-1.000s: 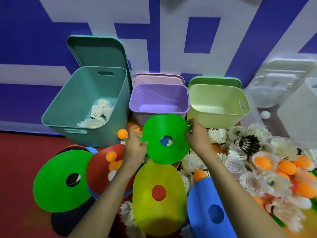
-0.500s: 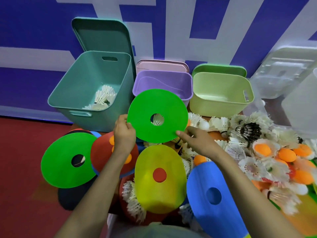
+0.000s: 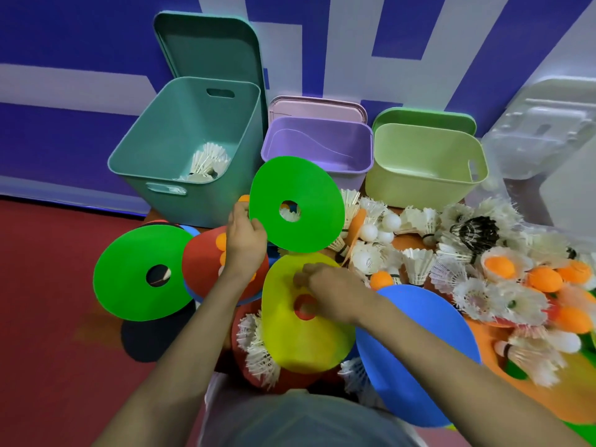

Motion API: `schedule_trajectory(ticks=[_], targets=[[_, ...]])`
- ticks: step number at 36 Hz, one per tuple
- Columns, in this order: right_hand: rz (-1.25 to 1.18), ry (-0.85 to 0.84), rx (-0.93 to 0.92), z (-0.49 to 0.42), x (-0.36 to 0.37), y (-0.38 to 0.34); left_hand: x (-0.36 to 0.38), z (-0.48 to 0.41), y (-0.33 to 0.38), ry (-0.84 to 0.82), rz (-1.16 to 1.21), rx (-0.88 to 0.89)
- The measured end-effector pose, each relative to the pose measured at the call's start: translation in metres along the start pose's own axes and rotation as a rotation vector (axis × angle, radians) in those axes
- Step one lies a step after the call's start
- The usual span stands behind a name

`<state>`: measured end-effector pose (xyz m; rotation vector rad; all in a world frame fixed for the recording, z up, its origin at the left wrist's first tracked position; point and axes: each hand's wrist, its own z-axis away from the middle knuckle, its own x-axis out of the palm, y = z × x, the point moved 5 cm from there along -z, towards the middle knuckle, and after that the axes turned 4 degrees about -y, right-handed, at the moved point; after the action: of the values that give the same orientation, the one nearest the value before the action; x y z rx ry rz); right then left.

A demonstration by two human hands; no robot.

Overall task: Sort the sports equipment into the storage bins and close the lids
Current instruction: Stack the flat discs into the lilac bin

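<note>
My left hand (image 3: 243, 240) grips the left rim of a green disc cone (image 3: 296, 204), held tilted up in front of the purple bin (image 3: 317, 146). My right hand (image 3: 325, 288) rests blurred on a yellow disc cone (image 3: 303, 337), fingers near its top edge above the centre hole. A teal bin (image 3: 190, 140) at the left holds a few white shuttlecocks (image 3: 208, 162). The light green bin (image 3: 425, 162) stands to the right of the purple one. Lids lean upright behind all three bins.
A second green cone (image 3: 142, 275), a red cone (image 3: 203, 269) and a blue cone (image 3: 416, 353) lie around the yellow one. A heap of shuttlecocks (image 3: 416, 262) and orange balls (image 3: 545, 279) fills the right side. A clear bin and lid (image 3: 545, 130) stand at far right.
The right hand let go of the green cone and dropped to the yellow cone. The left hand alone now holds the green cone, lifted higher toward the purple bin.
</note>
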<state>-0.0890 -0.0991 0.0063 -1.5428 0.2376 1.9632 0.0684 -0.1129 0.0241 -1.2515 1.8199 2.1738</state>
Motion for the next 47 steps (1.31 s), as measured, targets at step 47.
schedule_trajectory(ticks=[47], targets=[[-0.761, 0.699, 0.491, 0.004, -0.076, 0.126, 0.003, -0.054, 0.023, 0.050, 0.466, -0.048]])
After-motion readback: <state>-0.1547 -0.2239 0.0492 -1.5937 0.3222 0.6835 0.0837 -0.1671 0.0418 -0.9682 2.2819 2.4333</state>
